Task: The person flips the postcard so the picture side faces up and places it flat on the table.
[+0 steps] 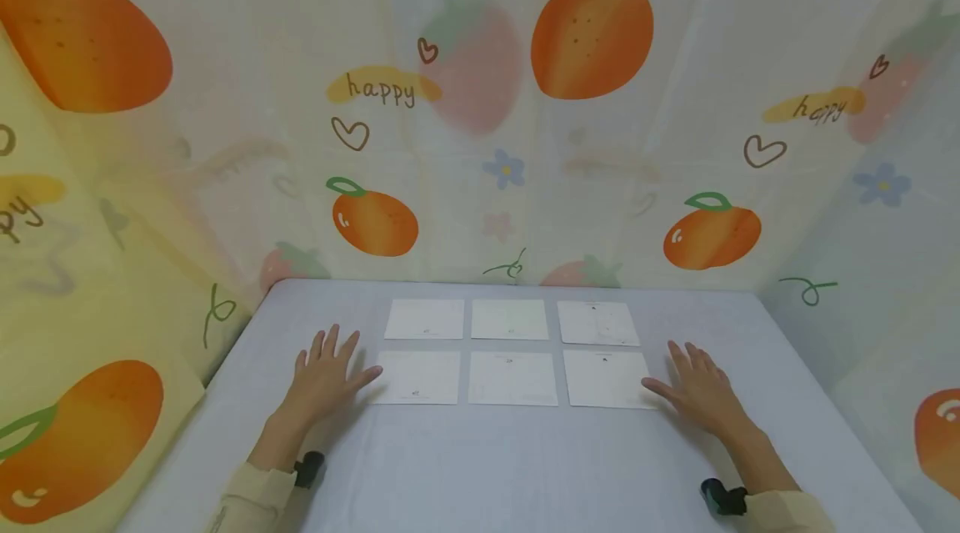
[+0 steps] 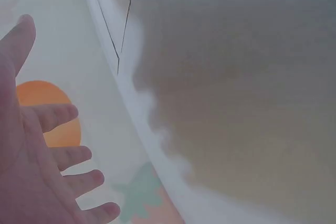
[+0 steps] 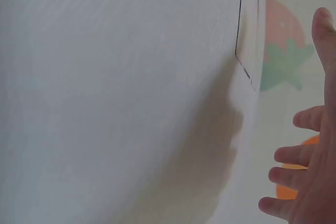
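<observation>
Several white paper cards lie on the table in two rows, each with a tiny dark mark. My left hand [image 1: 324, 383] is held with fingers spread at the left end of the rows, its thumb at the edge of the front left card [image 1: 417, 374]. At the opposite end, my right hand [image 1: 697, 389] has its fingers spread too, the thumb overlapping the front right card [image 1: 609, 374] in the head view. Both hands hold nothing. In the wrist views the left palm [image 2: 26, 156] and right palm [image 3: 317, 182] show with fingers extended, casting shadows on the table.
A white cloth covers the table [image 1: 480, 466]. Behind and at both sides hangs a curtain [image 1: 465, 208] printed with oranges, strawberries and "happy". Dark wrist cameras sit on the left wrist [image 1: 309, 469] and the right wrist [image 1: 723, 497], below light sleeves.
</observation>
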Action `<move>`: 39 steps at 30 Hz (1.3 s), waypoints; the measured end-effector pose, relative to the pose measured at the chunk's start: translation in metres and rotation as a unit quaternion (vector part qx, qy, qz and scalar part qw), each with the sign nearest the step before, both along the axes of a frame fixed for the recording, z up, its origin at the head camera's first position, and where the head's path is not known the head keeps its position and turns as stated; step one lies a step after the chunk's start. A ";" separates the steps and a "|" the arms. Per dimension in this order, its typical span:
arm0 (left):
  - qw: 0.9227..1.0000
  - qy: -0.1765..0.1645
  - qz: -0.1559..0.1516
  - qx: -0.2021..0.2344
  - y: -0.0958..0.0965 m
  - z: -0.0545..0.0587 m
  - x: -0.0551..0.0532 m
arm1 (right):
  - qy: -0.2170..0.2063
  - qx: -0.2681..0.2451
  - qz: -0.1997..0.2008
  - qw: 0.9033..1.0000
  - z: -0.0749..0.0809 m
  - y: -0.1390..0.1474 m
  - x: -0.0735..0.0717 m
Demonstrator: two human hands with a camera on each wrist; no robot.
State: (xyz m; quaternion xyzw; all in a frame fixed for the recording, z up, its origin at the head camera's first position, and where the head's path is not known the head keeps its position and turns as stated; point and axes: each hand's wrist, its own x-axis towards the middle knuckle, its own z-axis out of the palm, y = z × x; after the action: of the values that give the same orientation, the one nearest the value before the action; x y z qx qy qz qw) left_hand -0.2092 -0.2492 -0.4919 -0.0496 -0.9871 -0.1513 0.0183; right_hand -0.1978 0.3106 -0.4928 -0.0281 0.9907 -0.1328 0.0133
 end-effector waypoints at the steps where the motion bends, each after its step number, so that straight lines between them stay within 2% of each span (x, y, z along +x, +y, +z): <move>1: 1.000 -0.001 0.000 0.002 0.001 0.001 -0.001 | 0.002 0.000 0.002 1.000 0.000 -0.002 -0.001; 9: 0.999 -0.045 0.001 0.030 0.006 -0.002 -0.009 | 0.009 0.002 0.023 1.000 0.004 -0.022 -0.013; 14: 0.998 -0.053 -0.001 0.037 0.007 -0.005 -0.017 | 0.019 0.012 0.044 0.999 0.007 -0.036 -0.022; 19: 0.998 -0.051 -0.002 0.039 0.008 -0.003 -0.023 | 0.018 0.010 0.061 0.998 0.007 -0.052 -0.032; 28: 0.997 -0.060 0.011 0.036 0.008 -0.003 -0.035 | -0.014 -0.002 0.093 0.996 0.010 -0.084 -0.056; 33: 0.996 -0.073 0.013 0.043 0.007 -0.003 -0.045 | -0.033 -0.031 0.104 0.994 0.014 -0.098 -0.068; 39: 0.991 -0.086 0.019 0.098 0.009 -0.002 -0.052 | -0.051 -0.065 0.115 0.990 0.019 -0.117 -0.077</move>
State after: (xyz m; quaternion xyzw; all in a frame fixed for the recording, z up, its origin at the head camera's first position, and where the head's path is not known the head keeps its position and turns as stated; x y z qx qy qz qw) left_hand -0.2616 -0.2403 -0.4937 -0.0155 -0.9662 -0.2505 -0.0594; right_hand -0.2751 0.1933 -0.4742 -0.1356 0.9682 -0.1954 0.0774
